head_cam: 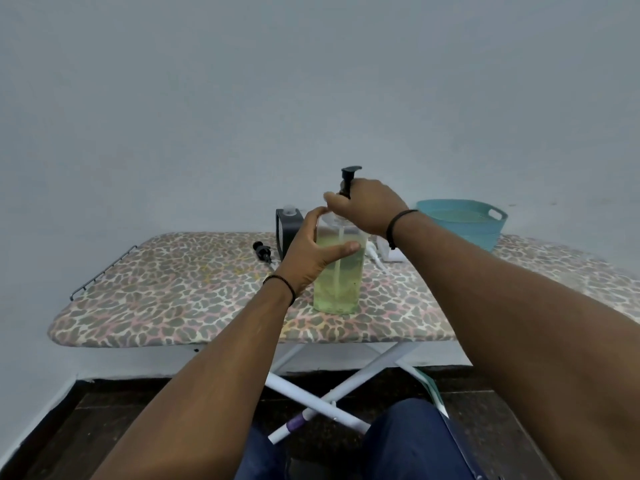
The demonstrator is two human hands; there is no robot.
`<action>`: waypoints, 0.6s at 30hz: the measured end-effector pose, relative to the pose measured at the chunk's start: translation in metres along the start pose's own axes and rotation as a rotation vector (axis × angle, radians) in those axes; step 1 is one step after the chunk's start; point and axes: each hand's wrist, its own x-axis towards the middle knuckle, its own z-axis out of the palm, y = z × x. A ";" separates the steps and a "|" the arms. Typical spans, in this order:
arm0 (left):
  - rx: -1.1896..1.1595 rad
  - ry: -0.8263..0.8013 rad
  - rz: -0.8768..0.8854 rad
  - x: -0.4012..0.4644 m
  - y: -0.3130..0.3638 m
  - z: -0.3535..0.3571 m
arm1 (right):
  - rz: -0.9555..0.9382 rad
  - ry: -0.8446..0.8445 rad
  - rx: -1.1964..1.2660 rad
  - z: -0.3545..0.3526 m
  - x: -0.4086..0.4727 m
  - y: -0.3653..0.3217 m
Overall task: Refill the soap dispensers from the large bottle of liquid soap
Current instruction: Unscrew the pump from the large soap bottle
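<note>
At the middle of a leopard-print ironing board point(173, 299), a person's left hand point(308, 251) wraps around the upper body of a clear soap dispenser point(337, 282), thumb across the near face and fingers curled behind the shoulder. The dispenser stands upright on the cover, filled most of the way with pale yellow-green liquid, a thin dip tube visible down its centre. Directly above it, the right hand point(367, 206) grips the collar of a black pump head point(350, 174) at the dispenser's neck, fingers closed around it and the nozzle pointing right above the knuckles. Both wrists carry a dark bead bracelet.

Just behind the left hand stands a dark bottle with a side handle point(287, 230), largely hidden by the fingers. To its left, a second black pump point(263, 251) lies loose on the cover. A white object point(384, 252) sits behind the right wrist, too hidden to identify. Farther right, a teal basket with cut-out handles point(464, 220) rests on the board against the pale wall. Below, the board's crossed white legs point(346, 382) stand on a dark floor, with blue-trousered knees in the foreground.
</note>
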 end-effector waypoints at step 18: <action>-0.009 0.005 0.020 0.006 -0.005 0.000 | 0.119 0.227 -0.174 0.013 0.002 -0.007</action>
